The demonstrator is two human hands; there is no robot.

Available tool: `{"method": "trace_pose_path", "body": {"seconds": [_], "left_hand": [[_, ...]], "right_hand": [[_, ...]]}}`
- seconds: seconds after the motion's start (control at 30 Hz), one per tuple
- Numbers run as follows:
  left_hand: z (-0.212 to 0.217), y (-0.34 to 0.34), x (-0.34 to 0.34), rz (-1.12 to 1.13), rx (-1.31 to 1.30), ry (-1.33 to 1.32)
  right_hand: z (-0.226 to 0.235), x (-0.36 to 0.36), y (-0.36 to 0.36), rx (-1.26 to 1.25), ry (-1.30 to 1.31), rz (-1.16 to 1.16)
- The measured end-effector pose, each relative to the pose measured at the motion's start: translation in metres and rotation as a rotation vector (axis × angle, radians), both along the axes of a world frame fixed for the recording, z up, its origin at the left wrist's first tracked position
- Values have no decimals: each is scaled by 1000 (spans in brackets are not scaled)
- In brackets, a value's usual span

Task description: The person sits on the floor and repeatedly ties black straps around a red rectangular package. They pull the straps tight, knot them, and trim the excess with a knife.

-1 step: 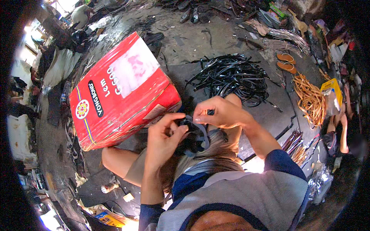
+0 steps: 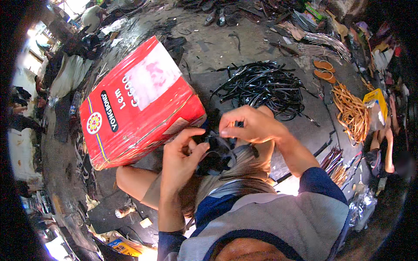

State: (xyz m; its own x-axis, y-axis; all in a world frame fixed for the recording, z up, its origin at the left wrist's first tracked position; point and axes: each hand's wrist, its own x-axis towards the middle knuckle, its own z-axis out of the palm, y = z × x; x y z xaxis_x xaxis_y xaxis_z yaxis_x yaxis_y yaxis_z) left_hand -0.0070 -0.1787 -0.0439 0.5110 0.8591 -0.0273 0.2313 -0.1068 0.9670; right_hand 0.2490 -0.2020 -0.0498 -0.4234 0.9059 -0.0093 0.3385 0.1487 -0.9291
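Over my lap, my left hand has its index finger and thumb apart, with nothing visible between them; its other fingers curl inward. My right hand pinches near the upper end of a thin dark grey strip, which curves down between the hands. Below it, shiny black material rests in my lap; its exact shape is hard to make out. Just beyond my right hand lies a tangled heap of glossy black strips. Close to my left hand stands a large red carton.
Tan strips lie at the right, below orange sandals. Darker strips sit nearer me. Shoes and scraps line the far floor. A small jar-like object lies at the lower left. Another person's arm shows at the right edge.
My left finger and thumb have come away from the grey strip and moved slightly left. The strip now hangs in a different curve, while my right hand is nearly where it was.
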Motion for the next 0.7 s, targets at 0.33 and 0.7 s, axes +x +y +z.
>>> {"method": "trace_pose_path", "body": {"seconds": [0.33, 0.7], "left_hand": [[55, -11, -14, 441, 402, -75], [121, 43, -208, 399, 368, 209]], "right_hand": [[31, -75, 20, -571, 483, 417], [114, -23, 96, -523, 285, 311]]}}
